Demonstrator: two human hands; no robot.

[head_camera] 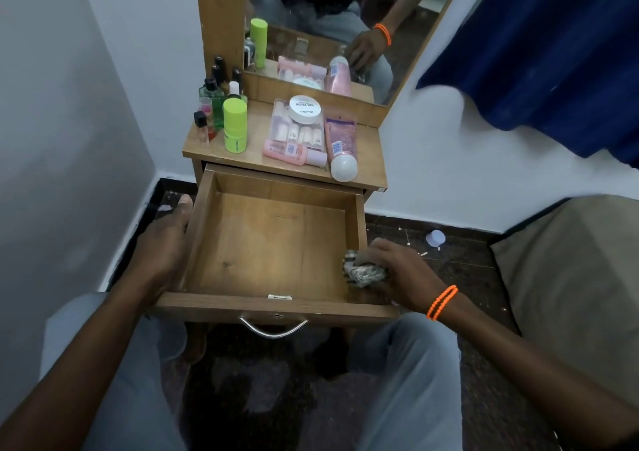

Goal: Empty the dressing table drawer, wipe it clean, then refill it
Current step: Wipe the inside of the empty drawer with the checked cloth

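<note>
The wooden drawer (266, 243) is pulled out toward me and holds nothing but a crumpled grey cloth (363, 272) in its near right corner. My right hand (397, 274), with orange bands at the wrist, is closed on that cloth and presses it against the drawer's right wall. My left hand (166, 243) grips the outside of the drawer's left wall. On the dressing table top (370, 174) lie a pink tube (342, 146), a small pink bottle (294, 151), a clear case of small bottles (297, 129) with a white round jar (304, 108) on it, and a lime green container (235, 125).
Small perfume and glass bottles (211, 105) crowd the table's back left corner below the mirror (332, 18). A beige cushion (570, 278) lies right of my knee, a blue curtain (553, 53) hangs above it. A small lilac cap (435, 238) lies on the dark floor.
</note>
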